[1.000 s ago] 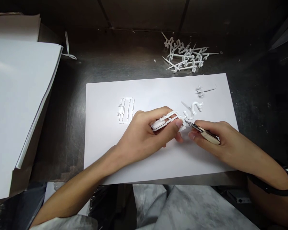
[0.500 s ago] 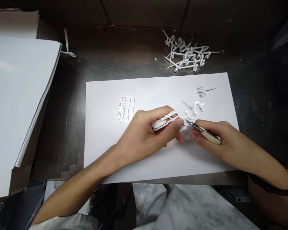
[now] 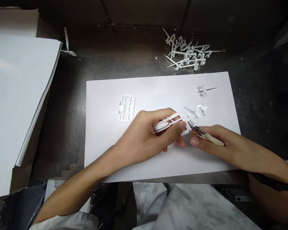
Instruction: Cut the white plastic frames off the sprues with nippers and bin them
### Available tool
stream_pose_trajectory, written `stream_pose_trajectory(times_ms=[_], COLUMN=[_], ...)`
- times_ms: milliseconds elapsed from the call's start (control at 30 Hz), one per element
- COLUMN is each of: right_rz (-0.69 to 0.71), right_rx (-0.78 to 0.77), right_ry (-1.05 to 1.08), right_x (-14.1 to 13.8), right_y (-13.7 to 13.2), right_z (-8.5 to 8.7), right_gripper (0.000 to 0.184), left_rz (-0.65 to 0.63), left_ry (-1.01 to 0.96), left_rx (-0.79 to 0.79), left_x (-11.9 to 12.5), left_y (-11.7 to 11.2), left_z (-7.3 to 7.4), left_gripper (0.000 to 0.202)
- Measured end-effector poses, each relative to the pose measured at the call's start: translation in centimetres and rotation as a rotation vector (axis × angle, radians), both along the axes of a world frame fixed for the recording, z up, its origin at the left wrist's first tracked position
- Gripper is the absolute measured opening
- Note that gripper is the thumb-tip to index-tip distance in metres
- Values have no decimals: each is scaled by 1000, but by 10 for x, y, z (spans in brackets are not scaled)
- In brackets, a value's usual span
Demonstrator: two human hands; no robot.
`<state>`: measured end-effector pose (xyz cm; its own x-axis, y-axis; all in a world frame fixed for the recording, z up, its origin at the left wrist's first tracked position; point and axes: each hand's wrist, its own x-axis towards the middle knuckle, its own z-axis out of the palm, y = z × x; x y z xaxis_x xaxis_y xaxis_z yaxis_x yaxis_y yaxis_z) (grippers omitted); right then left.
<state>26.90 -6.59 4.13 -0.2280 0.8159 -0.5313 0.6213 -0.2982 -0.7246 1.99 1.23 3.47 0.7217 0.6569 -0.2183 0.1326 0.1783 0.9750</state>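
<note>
My left hand [image 3: 156, 131] grips a white plastic frame part [image 3: 174, 118] between thumb and fingers, tilted above the white sheet [image 3: 105, 153]. From the part's right end a curved white sprue piece [image 3: 198, 114] with a thin spike sticks out. In my right hand [image 3: 218, 142] are side cutters [image 3: 204, 134] with cream handles, their jaw tips close against the joint between frame and sprue. Whether the blades touch the plastic I cannot tell. A second flat white frame [image 3: 127, 108] lies on the sheet left of my hands.
Another cut-off sprue [image 3: 203, 91] lies at the sheet's upper right. Beyond the sheet, a heap of white sprues [image 3: 187, 54] rests on the dark metal table [image 3: 105, 60]. Stacked white paper and a box [image 3: 21, 80] stand at the left, with a white loop [image 3: 67, 48] beside them.
Both hands have shifted slightly right and down with the frame part. The curved sprue has tilted a little, and the cutters' handles have moved slightly right.
</note>
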Motion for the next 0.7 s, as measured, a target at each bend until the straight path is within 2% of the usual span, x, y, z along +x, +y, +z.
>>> stream_pose_trajectory(times_ms=[100, 233, 333, 433, 600, 700], right_rz=[54, 24, 0, 6, 82, 88], right_rx=[-50, 78, 147, 103, -60, -63], right_ry=[58, -18, -76, -41, 62, 50], right_x=[-1, -2, -4, -6, -4, -4], right_y=[1, 0, 0, 2, 7, 6], right_z=[-1, -13, -16, -10, 2, 1], right_gripper=[46, 40, 39, 40, 45, 44], left_rz=[7, 26, 22, -3, -30, -26], left_ry=[19, 98, 94, 83, 48, 50], left_rx=[36, 245, 312, 272, 82, 69], left_x=[-1, -2, -3, -4, -2, -2], left_y=[-2, -2, -1, -1, 0, 0], left_z=[0, -4, -7, -6, -1, 0], left_gripper=[13, 14, 14, 14, 15, 21])
